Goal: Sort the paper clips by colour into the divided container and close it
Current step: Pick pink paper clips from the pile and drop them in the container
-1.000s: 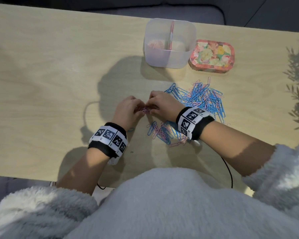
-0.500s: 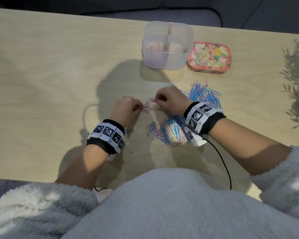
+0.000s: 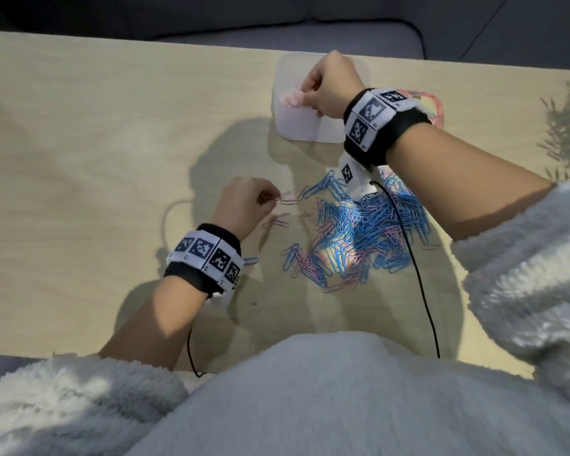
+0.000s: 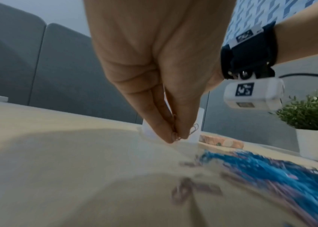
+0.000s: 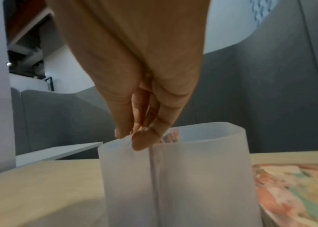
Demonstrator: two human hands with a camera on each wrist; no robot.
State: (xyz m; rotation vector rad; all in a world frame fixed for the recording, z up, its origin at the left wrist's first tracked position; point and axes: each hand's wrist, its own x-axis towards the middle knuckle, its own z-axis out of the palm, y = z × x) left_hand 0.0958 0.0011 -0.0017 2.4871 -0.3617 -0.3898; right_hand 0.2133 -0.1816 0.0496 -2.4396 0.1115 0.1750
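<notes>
A translucent divided container [image 3: 305, 128] stands at the table's far side, with pink clips [image 3: 288, 98] in its left compartment. My right hand [image 3: 305, 93] hovers over that compartment, fingertips pinched on pink clips that barely show. In the right wrist view the right hand [image 5: 134, 136] sits just above the container [image 5: 193, 169] rim. My left hand [image 3: 270, 200] pinches a few pink clips low over the table, seen closely in the left wrist view [image 4: 175, 135]. A mixed pile of blue and pink clips [image 3: 362, 225] lies to the right of it.
The floral lid [image 3: 437, 108] lies right of the container, mostly hidden by my right wristband. A few loose pink clips [image 3: 277, 222] lie near my left hand. A potted plant [image 4: 313, 119] stands at the far right. Cables run from both wrists.
My right hand left the left hand, rose and moved away to above the container's left compartment. The left hand stayed by the pile, still pinching pink clips.
</notes>
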